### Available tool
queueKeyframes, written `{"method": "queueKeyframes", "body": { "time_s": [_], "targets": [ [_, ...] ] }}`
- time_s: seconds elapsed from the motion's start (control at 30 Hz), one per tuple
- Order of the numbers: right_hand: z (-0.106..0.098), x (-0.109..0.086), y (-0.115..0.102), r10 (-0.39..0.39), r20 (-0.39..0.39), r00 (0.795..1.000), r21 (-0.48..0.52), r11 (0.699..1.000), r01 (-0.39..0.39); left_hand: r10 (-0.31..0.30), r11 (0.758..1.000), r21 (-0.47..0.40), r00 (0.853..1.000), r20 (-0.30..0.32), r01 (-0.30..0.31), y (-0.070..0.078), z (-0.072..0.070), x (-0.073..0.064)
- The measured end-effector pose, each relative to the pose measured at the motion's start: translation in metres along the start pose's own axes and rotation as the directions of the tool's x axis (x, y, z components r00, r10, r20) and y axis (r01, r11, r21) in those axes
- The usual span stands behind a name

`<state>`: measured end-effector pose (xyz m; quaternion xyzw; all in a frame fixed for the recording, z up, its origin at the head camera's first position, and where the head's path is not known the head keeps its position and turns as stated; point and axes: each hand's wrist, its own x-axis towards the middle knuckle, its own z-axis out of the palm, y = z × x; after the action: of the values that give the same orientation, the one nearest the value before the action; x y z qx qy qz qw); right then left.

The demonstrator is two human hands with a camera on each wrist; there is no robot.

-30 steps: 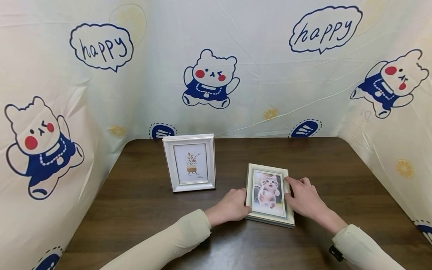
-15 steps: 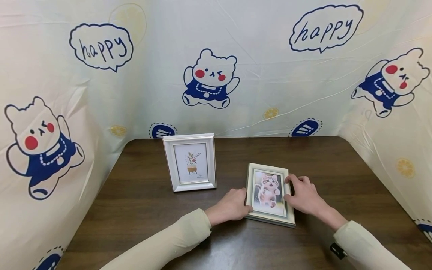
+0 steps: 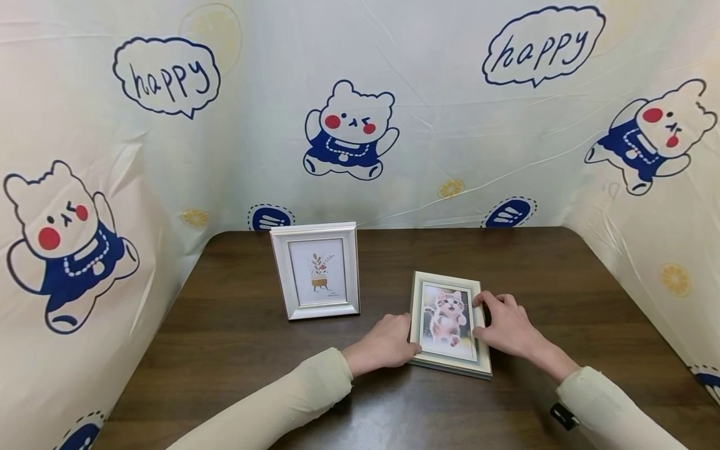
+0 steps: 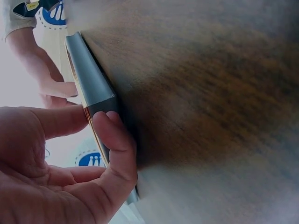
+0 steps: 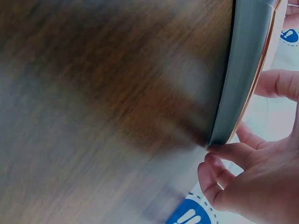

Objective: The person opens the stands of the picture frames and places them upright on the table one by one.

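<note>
A cream picture frame with a kitten photo (image 3: 448, 319) lies face up on the brown table, right of centre in the head view. My left hand (image 3: 385, 344) grips its left edge; in the left wrist view the thumb is on the front rim and curled fingers press the grey side (image 4: 96, 77). On the opposite edge, my right hand (image 3: 509, 325) holds the frame between thumb and fingers, and the right wrist view shows fingertips at the side's end (image 5: 243, 70). The frame's underside is hidden.
A white picture frame with a plant drawing (image 3: 319, 272) stands upright at the back left. The dark wooden table (image 3: 225, 350) has rounded far corners. Light cloth with bear prints (image 3: 427, 125) hangs around its back and sides.
Both hands keep their places on the kitten frame, with only a slight shift of the right fingers. The white frame stays still.
</note>
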<state>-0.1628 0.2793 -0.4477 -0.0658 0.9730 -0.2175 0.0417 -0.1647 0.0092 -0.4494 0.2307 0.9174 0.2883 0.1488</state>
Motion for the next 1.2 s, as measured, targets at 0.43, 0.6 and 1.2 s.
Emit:
{"method": "queueKeyframes", "body": {
  "time_s": [0.43, 0.6, 1.2],
  "targets": [
    [0.004, -0.001, 0.001, 0.008, -0.002, 1.0, 0.021, 1.0, -0.008, 0.064, 0.995, 0.087, 0.996, -0.065, -0.058, -0.019, 0.02, 0.015],
    [0.005, -0.001, 0.002, 0.014, -0.006, 1.0, 0.025, 1.0, -0.013, 0.049, 0.995, 0.094, 0.997, -0.053, -0.044, -0.008, 0.008, 0.006],
    [0.004, -0.001, 0.0, 0.018, -0.026, 0.999, 0.035, 0.999, -0.017, 0.022, 0.996, 0.09, 0.997, -0.073, -0.015, 0.006, -0.007, -0.008]
  ]
}}
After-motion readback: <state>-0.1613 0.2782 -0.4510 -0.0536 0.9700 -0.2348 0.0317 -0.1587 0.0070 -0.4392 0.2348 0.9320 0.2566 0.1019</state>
